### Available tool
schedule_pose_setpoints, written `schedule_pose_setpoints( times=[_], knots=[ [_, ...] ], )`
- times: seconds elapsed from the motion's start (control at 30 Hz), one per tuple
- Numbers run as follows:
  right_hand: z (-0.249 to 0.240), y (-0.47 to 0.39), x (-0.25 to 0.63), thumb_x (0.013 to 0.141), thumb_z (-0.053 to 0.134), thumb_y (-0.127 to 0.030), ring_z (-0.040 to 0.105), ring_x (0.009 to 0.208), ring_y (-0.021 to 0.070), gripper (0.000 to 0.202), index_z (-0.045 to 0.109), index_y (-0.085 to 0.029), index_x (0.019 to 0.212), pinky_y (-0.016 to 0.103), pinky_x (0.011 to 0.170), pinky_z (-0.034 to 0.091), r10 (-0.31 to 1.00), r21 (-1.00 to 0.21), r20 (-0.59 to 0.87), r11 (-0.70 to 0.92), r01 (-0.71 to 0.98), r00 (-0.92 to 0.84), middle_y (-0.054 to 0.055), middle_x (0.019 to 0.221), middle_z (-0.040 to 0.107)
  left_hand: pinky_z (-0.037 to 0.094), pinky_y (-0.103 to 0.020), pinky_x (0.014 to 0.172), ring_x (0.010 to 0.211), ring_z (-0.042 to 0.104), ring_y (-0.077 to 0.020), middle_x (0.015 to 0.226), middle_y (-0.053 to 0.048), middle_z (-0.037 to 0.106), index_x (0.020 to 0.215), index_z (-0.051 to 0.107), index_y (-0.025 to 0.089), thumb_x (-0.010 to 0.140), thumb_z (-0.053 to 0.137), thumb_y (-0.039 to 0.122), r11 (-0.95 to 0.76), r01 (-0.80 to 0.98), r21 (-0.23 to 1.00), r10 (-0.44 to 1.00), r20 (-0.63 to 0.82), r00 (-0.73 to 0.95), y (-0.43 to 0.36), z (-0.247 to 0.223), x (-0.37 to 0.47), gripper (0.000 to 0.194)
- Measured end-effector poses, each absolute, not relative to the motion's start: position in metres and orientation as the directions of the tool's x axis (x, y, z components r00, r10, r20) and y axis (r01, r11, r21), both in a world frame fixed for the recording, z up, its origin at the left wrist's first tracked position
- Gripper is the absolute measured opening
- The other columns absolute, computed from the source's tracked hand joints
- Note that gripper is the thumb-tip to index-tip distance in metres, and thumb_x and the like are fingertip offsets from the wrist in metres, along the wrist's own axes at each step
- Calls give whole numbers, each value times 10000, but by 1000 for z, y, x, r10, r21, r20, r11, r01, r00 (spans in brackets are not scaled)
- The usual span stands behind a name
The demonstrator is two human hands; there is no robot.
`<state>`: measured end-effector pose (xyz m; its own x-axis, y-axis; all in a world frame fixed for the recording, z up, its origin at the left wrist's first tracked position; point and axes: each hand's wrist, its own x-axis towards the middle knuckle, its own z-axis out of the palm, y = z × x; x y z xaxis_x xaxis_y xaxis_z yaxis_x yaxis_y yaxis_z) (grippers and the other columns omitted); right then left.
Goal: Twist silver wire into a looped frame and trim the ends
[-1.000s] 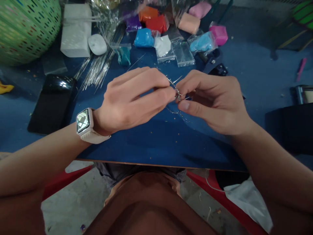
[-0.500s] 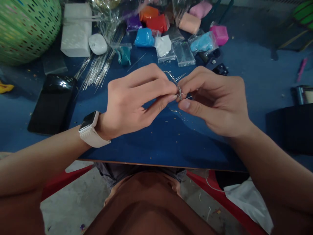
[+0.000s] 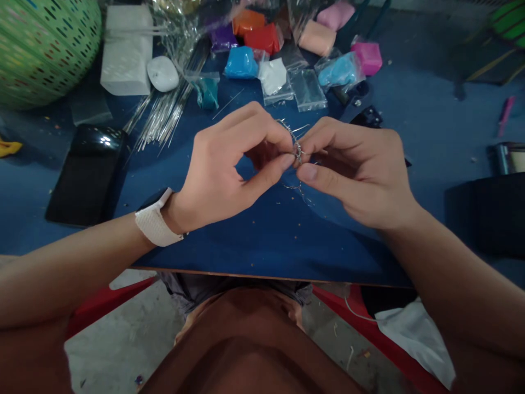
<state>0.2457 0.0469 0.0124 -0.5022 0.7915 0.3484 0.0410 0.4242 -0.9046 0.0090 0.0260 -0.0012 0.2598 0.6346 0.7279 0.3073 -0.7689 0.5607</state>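
Observation:
Between my two hands is a length of twisted silver wire point(image 3: 298, 149), curved, with thin ends sticking out. My left hand point(image 3: 238, 158) pinches it between thumb and forefinger, with a pale-banded watch point(image 3: 158, 216) on the wrist. From the other side my right hand point(image 3: 353, 169) closes thumb and fingertips on the same wire. Part of the wire is hidden behind the fingers. Below the fingertips, thin twisted wire bits point(image 3: 301, 191) show against the blue table point(image 3: 262, 241).
Loose straight wires point(image 3: 162, 123) lie behind my left hand, near a black phone point(image 3: 86, 175). Bagged coloured clay packs point(image 3: 241, 62) spread along the back. A green basket point(image 3: 49, 49) and white box point(image 3: 127, 52) stand at the left. A dark box point(image 3: 484, 216) sits at the right.
My left hand has rolled and its fingers have curled more, opening a gap between thumb and forefinger. The wire has shifted slightly left; my right hand still pinches it.

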Motion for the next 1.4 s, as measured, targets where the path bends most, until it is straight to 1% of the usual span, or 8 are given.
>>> schedule_pose_setpoints(
  times=[0.13, 0.23, 0.4, 0.7, 0.97, 1.17, 1.3, 1.4],
  knots=[
    [11, 47, 246, 952, 1012, -515, 744, 882, 244, 285, 833, -295, 931, 463, 891, 662, 791, -899, 359, 436, 45, -495, 24, 935, 791, 655, -313, 661, 786, 771, -153, 1018, -40, 828, 1041, 785, 238, 1168, 753, 414, -592, 237, 770, 800, 526, 289, 25, 2, 7, 219],
    [7, 48, 247, 949, 1009, -538, 749, 901, 266, 292, 830, -308, 937, 498, 923, 670, 801, -884, 372, 460, 85, -469, 28, 947, 796, 624, -307, 603, 683, 740, -133, 927, -24, 814, 1007, 782, 238, 1105, 843, 571, -433, 96, 896, 866, 384, 322, 27, 5, 6, 353],
    [2, 48, 249, 965, 996, -502, 742, 915, 281, 229, 837, -337, 965, 523, 931, 623, 787, -833, 428, 534, 144, -444, 19, 953, 820, 583, -267, 538, 615, 701, -113, 774, 16, 724, 968, 759, 231, 1024, 936, 588, -215, -38, 976, 897, 213, 387, 30, 7, 7, 402],
    [-1, 47, 249, 995, 965, -444, 740, 939, 294, 159, 839, -348, 979, 530, 922, 584, 749, -766, 503, 617, 179, -430, 12, 949, 833, 576, -224, 497, 618, 730, -124, 809, -18, 743, 998, 751, 203, 1098, 843, 396, -194, -80, 978, 885, 210, 415, 33, -1, 8, 237],
    [2, 48, 248, 968, 942, -338, 743, 881, 269, 120, 828, -314, 938, 479, 846, 590, 763, -773, 504, 608, 182, -404, 10, 920, 833, 601, -251, 585, 717, 726, -107, 1019, -36, 823, 1032, 779, 214, 1071, 815, 292, -596, 130, 792, 769, 516, 377, 29, -1, 4, 94],
    [3, 46, 246, 964, 960, -421, 748, 851, 264, 175, 825, -316, 925, 470, 823, 611, 761, -775, 497, 605, 182, -416, 7, 900, 830, 627, -230, 567, 700, 702, -64, 1043, 2, 802, 1136, 760, 261, 1135, 785, 289, -678, 175, 714, 727, 615, 306, 36, -12, 2, 37],
    [3, 47, 245, 965, 945, -376, 756, 863, 263, 143, 821, -314, 931, 462, 823, 610, 758, -771, 492, 608, 190, -429, 6, 910, 837, 631, -263, 569, 703, 732, -109, 1079, -49, 824, 1123, 792, 231, 1083, 834, 376, -630, 130, 766, 761, 575, 302, 36, -11, 3, 156],
    [2, 47, 245, 958, 922, -313, 763, 864, 256, 104, 819, -308, 943, 457, 826, 610, 747, -761, 501, 621, 190, -438, 2, 921, 846, 619, -255, 594, 714, 741, -118, 1036, -51, 836, 1040, 799, 216, 1083, 808, 355, -590, 167, 790, 795, 532, 291, 31, -7, 5, 146]
  ],
)
